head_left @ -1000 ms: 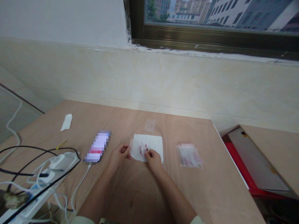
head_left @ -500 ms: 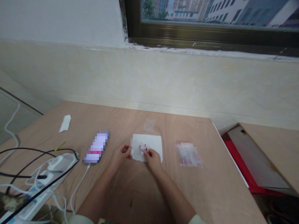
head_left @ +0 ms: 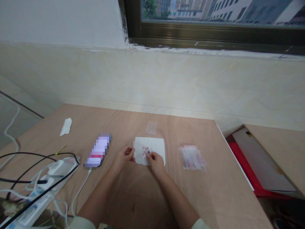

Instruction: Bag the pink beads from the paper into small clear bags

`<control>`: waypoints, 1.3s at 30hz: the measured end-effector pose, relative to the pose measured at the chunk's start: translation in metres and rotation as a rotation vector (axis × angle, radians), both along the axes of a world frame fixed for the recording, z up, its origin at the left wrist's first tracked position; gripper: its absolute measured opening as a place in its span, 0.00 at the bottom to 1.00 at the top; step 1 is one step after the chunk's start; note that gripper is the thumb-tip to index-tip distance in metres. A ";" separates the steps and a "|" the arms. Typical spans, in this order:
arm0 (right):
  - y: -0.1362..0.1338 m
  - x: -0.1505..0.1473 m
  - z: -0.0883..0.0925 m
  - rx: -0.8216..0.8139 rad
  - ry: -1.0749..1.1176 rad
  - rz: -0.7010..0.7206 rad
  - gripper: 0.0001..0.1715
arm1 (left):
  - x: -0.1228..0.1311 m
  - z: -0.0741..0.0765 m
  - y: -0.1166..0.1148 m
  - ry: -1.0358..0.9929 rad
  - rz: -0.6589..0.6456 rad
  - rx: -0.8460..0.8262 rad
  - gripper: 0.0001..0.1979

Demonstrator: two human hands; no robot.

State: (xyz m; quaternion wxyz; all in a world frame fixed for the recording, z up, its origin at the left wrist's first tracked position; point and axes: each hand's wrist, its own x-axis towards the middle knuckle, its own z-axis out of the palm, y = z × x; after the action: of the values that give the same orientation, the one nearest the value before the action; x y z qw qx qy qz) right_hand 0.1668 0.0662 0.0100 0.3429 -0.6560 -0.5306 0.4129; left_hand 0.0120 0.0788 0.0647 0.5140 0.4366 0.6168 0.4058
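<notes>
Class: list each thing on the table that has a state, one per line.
white sheet: flat, spread
left hand: fingers curled at white sheet edge
right hand: pinching pink pieces
pink pieces: loose on sheet
single clear bag: lying flat
bag pile: heaped, untouched
power strip: red light on

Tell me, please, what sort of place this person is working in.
Probably a makeshift workbench in a city flat or small workshop: a plywood table pushed against a tiled wall, a window looking onto high-rise blocks, and a power strip tangled with cables.
</notes>
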 end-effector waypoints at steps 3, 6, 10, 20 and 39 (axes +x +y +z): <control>0.000 0.000 0.000 -0.006 0.018 0.002 0.11 | -0.001 0.000 0.000 0.004 -0.003 -0.006 0.08; 0.000 -0.001 -0.001 -0.006 0.034 -0.003 0.11 | 0.000 0.001 0.001 -0.009 0.005 -0.007 0.09; 0.000 -0.001 -0.001 -0.012 0.037 -0.020 0.12 | 0.003 0.003 0.002 -0.020 0.017 0.006 0.09; 0.000 0.000 -0.004 -0.005 0.068 -0.043 0.12 | 0.001 -0.005 0.002 -0.059 0.021 0.007 0.12; 0.000 0.000 -0.001 -0.024 0.125 -0.050 0.13 | -0.002 0.004 0.003 -0.013 -0.036 -0.006 0.12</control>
State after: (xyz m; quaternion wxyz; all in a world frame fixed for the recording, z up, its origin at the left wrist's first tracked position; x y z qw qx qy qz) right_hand 0.1672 0.0662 0.0093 0.3776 -0.6460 -0.4865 0.4509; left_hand 0.0104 0.0818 0.0691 0.5265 0.4437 0.6067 0.3972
